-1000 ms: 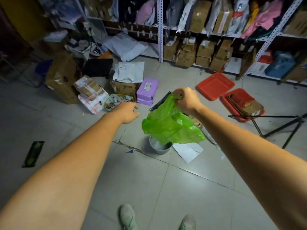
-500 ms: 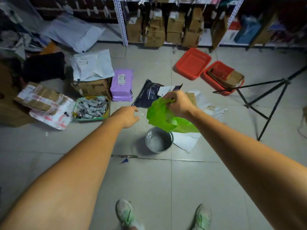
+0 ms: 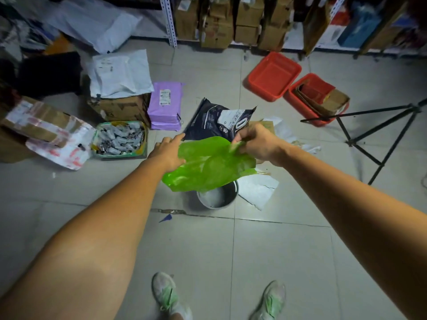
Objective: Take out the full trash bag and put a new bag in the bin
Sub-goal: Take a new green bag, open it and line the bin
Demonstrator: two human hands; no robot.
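The left hand point(image 3: 167, 153) had moved over to the green bag point(image 3: 208, 165), and the bag was now spread out wide. The right hand point(image 3: 256, 144) pinched the bag's top edge with bent fingers. The left hand touched the other side, but I could not tell if it held on. The bag hung in the air just over the gray bin point(image 3: 218, 197). It looked thin and slippery. If one hand slipped, the bag could flop down beside the bin.
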